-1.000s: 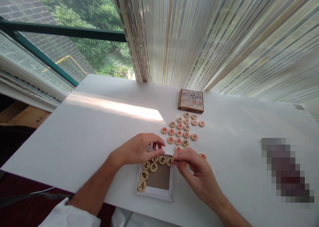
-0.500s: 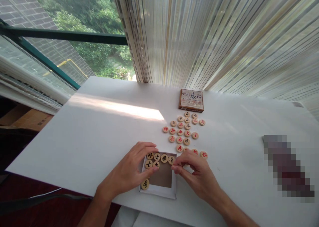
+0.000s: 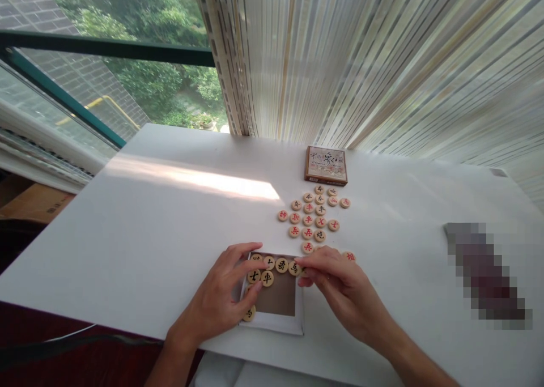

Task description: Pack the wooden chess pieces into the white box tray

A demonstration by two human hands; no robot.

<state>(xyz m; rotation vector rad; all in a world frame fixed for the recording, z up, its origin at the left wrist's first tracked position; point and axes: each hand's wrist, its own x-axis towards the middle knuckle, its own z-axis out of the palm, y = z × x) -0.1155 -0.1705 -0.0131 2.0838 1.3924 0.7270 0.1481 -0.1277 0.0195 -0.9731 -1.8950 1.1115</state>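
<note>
An open shallow box (image 3: 278, 322) with white walls and a brown floor lies near the table's front edge. Round wooden Chinese chess pieces with black characters line its far and left sides, among them a horse piece (image 3: 294, 267) in the far right corner and a chariot piece (image 3: 267, 278). My left hand (image 3: 225, 288) rests over the box's left wall, fingers spread, its thumb and a fingertip reaching over the pieces. At the right wall, beside the horse piece, my right hand (image 3: 334, 276) is closed in a pinch. What its fingertips hold is mostly hidden.
Beyond the box, several loose red and black pieces (image 3: 307, 220) lie grouped on the white table (image 3: 170, 228). A printed box lid (image 3: 326, 165) lies behind them. At the right is a pixelated dark object (image 3: 488, 273). A window and a striped curtain (image 3: 289, 64) border the table's far side.
The right hand has shifted slightly right, still pinching at the box's right wall. My left fingers have moved a little over the pieces, uncovering the chariot piece. The camera view has tilted slightly.
</note>
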